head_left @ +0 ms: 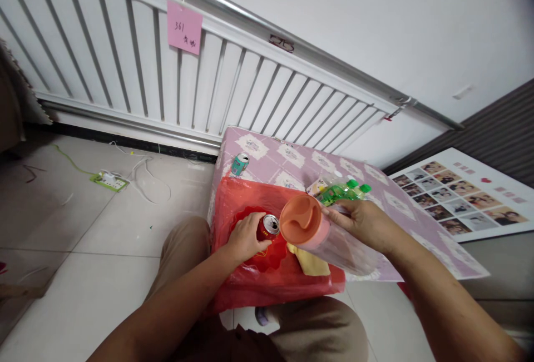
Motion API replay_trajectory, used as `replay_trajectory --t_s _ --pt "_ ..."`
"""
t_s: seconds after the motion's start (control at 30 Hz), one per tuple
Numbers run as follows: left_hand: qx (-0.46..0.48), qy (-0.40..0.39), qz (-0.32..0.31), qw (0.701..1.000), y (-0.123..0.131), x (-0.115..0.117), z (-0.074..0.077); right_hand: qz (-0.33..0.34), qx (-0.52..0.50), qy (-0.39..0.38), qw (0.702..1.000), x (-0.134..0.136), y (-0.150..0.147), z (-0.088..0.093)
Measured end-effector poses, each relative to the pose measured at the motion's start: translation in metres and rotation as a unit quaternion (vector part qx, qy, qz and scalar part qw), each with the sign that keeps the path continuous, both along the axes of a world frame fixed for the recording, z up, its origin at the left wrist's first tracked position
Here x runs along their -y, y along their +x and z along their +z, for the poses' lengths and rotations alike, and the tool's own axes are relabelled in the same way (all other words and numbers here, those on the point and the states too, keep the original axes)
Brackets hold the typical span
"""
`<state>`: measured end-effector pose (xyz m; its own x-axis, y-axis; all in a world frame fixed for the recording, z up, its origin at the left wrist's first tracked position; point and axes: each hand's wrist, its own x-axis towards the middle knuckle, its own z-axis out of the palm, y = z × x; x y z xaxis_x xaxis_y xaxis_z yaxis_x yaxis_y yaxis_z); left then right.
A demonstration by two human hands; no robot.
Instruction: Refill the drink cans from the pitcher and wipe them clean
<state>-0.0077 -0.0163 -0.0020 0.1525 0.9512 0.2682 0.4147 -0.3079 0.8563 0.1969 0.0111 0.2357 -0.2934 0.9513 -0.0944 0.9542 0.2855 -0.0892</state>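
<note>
My left hand (244, 238) is closed round a red drink can (269, 227) that stands upright on a red tray (254, 239). My right hand (361, 222) grips a clear jug with an orange-pink lid (302, 222), tilted so the lid faces the camera, just right of the can. A folded yellow cloth (311, 263) lies under the jug on a red plastic sheet (250, 284).
The low table has a pink patterned cover (292, 159). A teal can (239, 163) stands at its far left corner, and green-capped bottles (344, 191) lie behind my right hand. A white radiator (125, 56) lines the wall. A power strip (109, 180) lies on the floor, a photo board (463, 195) at right.
</note>
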Motion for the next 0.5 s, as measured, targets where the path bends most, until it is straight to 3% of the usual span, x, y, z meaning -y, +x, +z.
replay_trajectory --t_s 0.5 --pt "0.007 0.005 -0.003 1.000 -0.0001 -0.0010 -0.0022 -0.007 0.006 0.000 1.000 0.0007 -0.0023 0.0015"
